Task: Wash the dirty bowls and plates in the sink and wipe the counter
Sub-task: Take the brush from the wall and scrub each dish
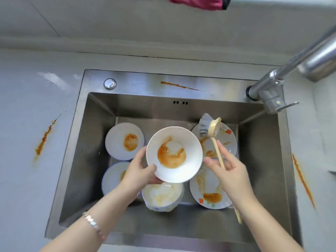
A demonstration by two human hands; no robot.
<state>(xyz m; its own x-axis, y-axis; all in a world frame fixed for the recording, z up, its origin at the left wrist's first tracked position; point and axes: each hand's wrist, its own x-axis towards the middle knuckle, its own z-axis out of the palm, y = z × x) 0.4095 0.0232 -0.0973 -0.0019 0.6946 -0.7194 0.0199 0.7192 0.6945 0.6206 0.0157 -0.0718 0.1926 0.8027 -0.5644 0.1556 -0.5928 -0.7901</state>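
Observation:
My left hand [139, 169] grips the rim of a white bowl [174, 154] smeared with orange sauce, lifted over the steel sink [263, 160]. My right hand [231, 171] holds the long beige handle of a dish brush [209, 126], whose grey bristles point up-left just right of the bowl. Below lie a stained plate [124, 140] at the left, a blue-rimmed plate [113, 176] partly under my left wrist, a cloudy bowl [163, 196] at the front, and two flower-patterned plates [225, 142] [209, 193] on the right.
A chrome faucet [283, 75] reaches in from the upper right. Orange sauce streaks mark the grey counter at the left [44, 139], at the right [302, 180], and the sink's back ledge [179, 85]. A pink cloth [198, 2] hangs on the wall above.

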